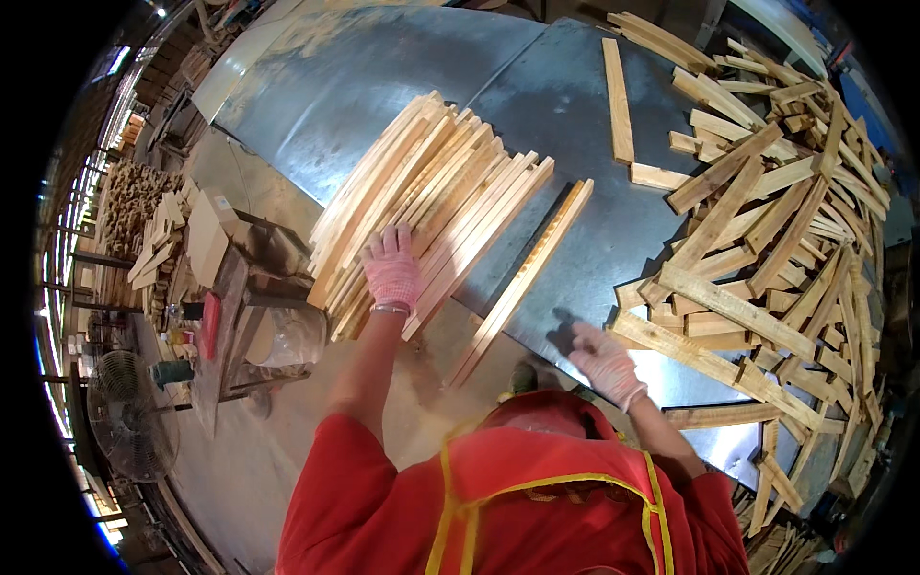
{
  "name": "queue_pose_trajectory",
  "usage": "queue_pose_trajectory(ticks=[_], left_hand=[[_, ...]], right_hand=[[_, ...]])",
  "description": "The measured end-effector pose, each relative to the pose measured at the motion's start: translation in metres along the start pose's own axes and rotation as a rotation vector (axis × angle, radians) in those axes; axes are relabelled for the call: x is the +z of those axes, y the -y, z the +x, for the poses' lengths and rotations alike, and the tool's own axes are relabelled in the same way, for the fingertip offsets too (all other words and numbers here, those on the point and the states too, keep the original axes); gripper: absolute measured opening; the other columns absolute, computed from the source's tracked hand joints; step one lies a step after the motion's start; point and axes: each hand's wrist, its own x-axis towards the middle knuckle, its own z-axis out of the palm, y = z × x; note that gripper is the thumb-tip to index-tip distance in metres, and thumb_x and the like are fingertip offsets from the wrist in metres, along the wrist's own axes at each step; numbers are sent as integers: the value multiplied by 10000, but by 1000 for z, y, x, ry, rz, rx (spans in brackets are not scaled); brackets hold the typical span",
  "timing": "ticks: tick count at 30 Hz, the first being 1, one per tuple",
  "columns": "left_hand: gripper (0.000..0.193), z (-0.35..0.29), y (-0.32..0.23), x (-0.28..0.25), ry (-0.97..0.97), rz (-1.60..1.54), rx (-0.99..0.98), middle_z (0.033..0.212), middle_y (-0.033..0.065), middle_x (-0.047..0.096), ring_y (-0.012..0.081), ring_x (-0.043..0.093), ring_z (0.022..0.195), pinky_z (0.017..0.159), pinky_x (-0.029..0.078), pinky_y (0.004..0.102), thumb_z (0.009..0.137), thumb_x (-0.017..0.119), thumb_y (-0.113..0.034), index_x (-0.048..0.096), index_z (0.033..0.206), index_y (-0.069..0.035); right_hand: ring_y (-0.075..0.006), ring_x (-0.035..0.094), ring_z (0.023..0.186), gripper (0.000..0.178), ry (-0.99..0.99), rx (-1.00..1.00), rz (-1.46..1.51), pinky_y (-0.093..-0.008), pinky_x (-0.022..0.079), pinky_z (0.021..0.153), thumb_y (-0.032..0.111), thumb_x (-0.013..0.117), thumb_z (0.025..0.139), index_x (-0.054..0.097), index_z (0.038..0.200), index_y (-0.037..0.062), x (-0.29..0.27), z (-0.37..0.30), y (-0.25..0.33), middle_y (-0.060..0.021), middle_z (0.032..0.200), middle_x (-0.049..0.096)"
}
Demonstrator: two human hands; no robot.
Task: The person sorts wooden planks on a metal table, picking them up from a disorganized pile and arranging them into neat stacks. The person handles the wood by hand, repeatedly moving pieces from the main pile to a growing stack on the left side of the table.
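My left hand [391, 268], in a pink knit glove, lies on a row of pale wooden strips [441, 182] with its fingers stretched over them. The strips sit side by side on a metal table [383, 57], their near ends jutting past its edge. A single wooden strip [535, 264] lies a little right of the row, also overhanging the edge. My right hand [606, 366], gloved and slightly blurred, is over the table's near edge with its fingers extended and nothing in them. It is close to the left ends of a jumbled wood pile.
The loose pile of wooden pieces [738, 311] covers the table's right side. One strip [618, 101] lies apart near the pile's far left. To the left on the floor stand a fan [129, 412] and a wooden stand [230, 326]; stacked wood [139, 206] lies behind.
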Motion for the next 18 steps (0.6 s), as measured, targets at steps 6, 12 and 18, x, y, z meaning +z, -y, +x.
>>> queue_pose_trajectory(ticks=[6, 12, 18], left_hand=[[830, -40, -85, -51, 673, -694, 38, 1366, 227, 656, 389, 671, 1203, 1033, 539, 471, 916, 711, -498, 428, 1562, -61], [904, -49, -119, -55, 977, -627, 63, 1467, 258, 593, 425, 660, 1234, 1054, 534, 493, 886, 719, -436, 347, 1629, -80], [864, -45, -86, -106, 1105, -1156, -19, 1250, 181, 704, 319, 715, 1072, 956, 559, 393, 894, 741, -302, 347, 1650, -163]], right_hand=[[-199, 685, 1085, 586, 93, 184, 51, -305, 531, 979, 193, 779, 925, 604, 1467, 52, 44, -14, -11, -99, 1154, 725], [-186, 615, 1191, 850, 194, 118, 457, -299, 507, 980, 213, 753, 947, 300, 1620, -41, 77, 46, -10, -126, 1310, 649], [-235, 643, 1136, 814, -49, 150, 799, -350, 543, 900, 314, 729, 966, 333, 1598, -14, 102, 72, 48, -174, 1300, 656]])
